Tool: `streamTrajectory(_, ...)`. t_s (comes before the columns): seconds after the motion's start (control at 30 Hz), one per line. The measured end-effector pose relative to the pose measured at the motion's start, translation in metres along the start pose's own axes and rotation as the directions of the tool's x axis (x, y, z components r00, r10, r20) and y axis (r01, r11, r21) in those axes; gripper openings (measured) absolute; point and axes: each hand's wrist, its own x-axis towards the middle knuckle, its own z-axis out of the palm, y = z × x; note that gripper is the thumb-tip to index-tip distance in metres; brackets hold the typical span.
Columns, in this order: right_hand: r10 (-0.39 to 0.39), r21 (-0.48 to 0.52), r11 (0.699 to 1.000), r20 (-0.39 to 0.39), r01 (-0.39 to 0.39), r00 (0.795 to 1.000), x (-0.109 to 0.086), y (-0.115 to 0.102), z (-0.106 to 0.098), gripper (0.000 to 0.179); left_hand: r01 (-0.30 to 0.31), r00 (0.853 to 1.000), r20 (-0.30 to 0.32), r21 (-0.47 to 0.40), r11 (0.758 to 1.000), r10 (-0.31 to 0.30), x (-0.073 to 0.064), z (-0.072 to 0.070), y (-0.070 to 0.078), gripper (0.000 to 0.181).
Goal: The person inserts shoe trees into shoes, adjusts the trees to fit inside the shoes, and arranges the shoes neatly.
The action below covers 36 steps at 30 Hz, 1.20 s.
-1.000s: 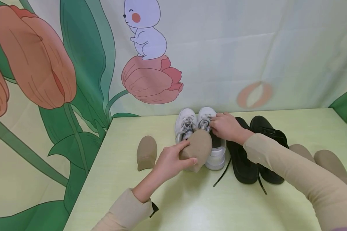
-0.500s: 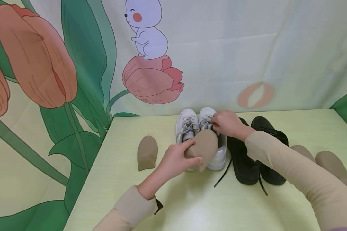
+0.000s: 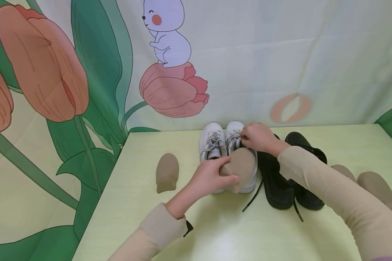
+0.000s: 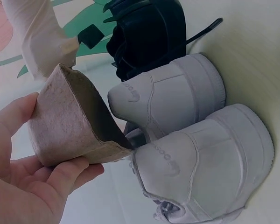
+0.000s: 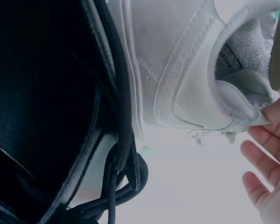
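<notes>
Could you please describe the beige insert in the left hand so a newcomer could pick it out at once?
On the pale table, find the white shoes near the far edge. Just above them, the left hand grips a hollow, toe-shaped beige insert. The other beige inserts lie on the table; this is the only one held up.

Shines bright and even in the head view, with glare on the tabletop [image 3: 225, 244] in front of the white shoes [image 3: 212, 135]. Looks hazier, cooler from both wrists; at the right, leaves the black shoe [image 5: 37, 79] beside the white shoes nearly lightless.
</notes>
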Motion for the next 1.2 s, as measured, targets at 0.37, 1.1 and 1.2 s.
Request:
streamTrajectory(0.37,0.043,0.062,0.997,0.041,-0.045,0.998,-0.002,-0.001,-0.003,0.025,0.029,1.000,-0.003,0.037,0.999,-0.029,0.009,0.008,0.007,0.054)
streamTrajectory(1.1,0.073,0.140,0.987,0.044,-0.079,0.996,-0.011,0.003,0.004,0.014,0.038,0.989,-0.144,0.066,0.997,-0.029,0.011,0.036,0.005,0.056)
streamTrajectory(1.2,0.065,0.143,0.987,0.028,-0.068,0.997,-0.013,0.003,0.005,0.013,0.048,0.988,-0.147,-0.006,0.999,-0.049,0.011,0.042,0.000,0.062)
